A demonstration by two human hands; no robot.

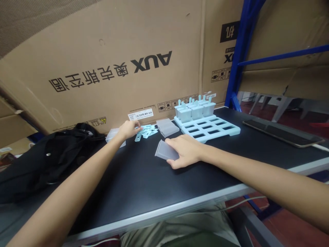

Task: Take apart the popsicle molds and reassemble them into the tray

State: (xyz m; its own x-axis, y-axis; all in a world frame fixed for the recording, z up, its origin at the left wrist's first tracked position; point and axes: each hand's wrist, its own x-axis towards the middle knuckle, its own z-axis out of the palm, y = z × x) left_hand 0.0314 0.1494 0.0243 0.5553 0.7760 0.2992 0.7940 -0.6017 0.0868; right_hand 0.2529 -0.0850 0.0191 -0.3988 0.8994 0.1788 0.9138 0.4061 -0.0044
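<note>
My right hand (186, 151) grips a small translucent plastic mold (166, 151) above the middle of the black table. At the left edge of a pile of light blue sticks (149, 131) is my left hand (130, 129), its fingers curled down; whether a stick is between them is hidden. A translucent piece (167, 127) lies right of the pile, and another (112, 134) is partly behind my left wrist. Farther right sits a light blue rack with slots (220, 138), and behind it stand several filled-looking blue molds with upright stick handles (196, 111).
Black cloth or a bag (64, 154) lies on the table's left side. A phone (281, 133) with a white cable rests at the right. Large cardboard (102, 44) stands behind the table (133, 192), beside a blue metal post (238, 55).
</note>
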